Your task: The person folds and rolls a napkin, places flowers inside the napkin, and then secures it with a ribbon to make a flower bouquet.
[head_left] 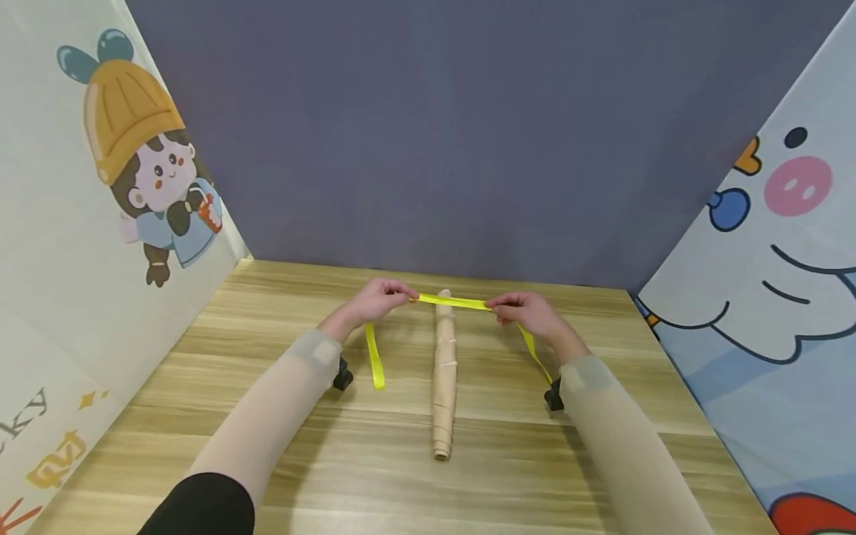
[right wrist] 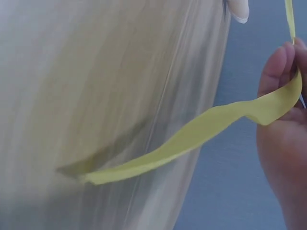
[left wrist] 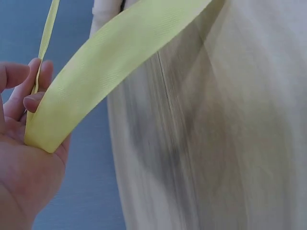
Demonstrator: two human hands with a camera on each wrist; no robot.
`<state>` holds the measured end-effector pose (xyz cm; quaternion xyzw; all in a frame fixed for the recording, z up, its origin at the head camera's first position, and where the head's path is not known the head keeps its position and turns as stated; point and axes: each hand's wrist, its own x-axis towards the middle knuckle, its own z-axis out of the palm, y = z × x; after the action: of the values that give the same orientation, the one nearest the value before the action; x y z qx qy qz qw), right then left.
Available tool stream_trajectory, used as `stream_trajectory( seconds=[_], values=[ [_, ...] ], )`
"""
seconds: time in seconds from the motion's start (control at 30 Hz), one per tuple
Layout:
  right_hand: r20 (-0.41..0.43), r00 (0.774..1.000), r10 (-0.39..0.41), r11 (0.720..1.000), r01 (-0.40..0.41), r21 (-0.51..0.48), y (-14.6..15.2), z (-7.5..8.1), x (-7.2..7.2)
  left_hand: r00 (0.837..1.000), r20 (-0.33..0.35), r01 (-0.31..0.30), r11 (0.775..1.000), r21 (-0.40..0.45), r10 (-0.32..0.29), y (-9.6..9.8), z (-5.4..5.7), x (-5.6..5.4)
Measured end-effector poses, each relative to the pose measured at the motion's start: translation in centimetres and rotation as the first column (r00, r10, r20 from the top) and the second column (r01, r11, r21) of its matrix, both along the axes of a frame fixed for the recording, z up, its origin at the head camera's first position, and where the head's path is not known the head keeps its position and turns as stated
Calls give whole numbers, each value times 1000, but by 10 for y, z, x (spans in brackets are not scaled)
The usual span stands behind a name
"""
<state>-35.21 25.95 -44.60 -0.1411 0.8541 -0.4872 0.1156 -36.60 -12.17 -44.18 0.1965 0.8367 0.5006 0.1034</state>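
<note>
A bright yellow ribbon (head_left: 461,302) is stretched between my two hands above the far end of a long beige roll (head_left: 444,371). My left hand (head_left: 380,299) pinches it between thumb and fingers; a loose tail hangs down beneath that hand. On the other side, my right hand (head_left: 524,308) pinches the ribbon too, and its second tail slants down toward the table. In the left wrist view the ribbon (left wrist: 96,81) runs across the palm. The right wrist view has the tail of the ribbon (right wrist: 192,134) reaching down to the wood. The roll lies lengthwise, pointing away from me.
A wood-grain table (head_left: 374,483) carries the roll. Behind it rises a plain grey-blue panel (head_left: 428,134). Printed cartoon panels stand at the left (head_left: 80,223) and right (head_left: 769,312). Small black devices (head_left: 343,375) sit at both wrists.
</note>
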Motion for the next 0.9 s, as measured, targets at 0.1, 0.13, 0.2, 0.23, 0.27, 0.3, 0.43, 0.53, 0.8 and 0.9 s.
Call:
stream_trajectory(
  seconds=[0.1,0.13,0.2,0.23,0.27,0.3,0.43,0.53,0.8,0.9],
  values=[
    [-9,1000,-24,1000,24,0,-4,-1,-7,1000,-5,-27,1000,-10,26,3,-3,-8],
    [-10,999,-34,999,34,-4,-6,-2,-10,999,-8,-34,999,-14,34,4,-5,-10],
    [-15,998,-55,998,55,-11,-9,-4,-14,999,-18,-45,999,-22,44,6,-8,-14],
    [-14,998,-68,998,68,-19,-12,-6,-16,999,-18,-47,999,-18,47,7,-10,-16],
    [-13,997,-82,996,82,-22,-15,-8,-18,998,-25,-51,998,-20,51,8,-12,-17],
    [-12,995,-97,995,97,-25,-18,-10,-20,998,-33,-55,998,-21,55,9,-14,-19],
    [1,989,-145,988,145,-59,-31,-16,-27,997,-29,-74,997,-9,74,15,-19,-23],
    [4,986,-165,982,165,-91,-42,-18,-31,996,-32,-86,996,-9,86,17,-19,-25],
    [-55,977,-207,970,198,-138,-67,-18,-39,994,-32,-105,994,12,106,29,-13,-28],
    [-60,972,-226,962,213,-172,-73,-16,-40,993,-4,-115,993,41,115,33,-12,-28]
  ],
)
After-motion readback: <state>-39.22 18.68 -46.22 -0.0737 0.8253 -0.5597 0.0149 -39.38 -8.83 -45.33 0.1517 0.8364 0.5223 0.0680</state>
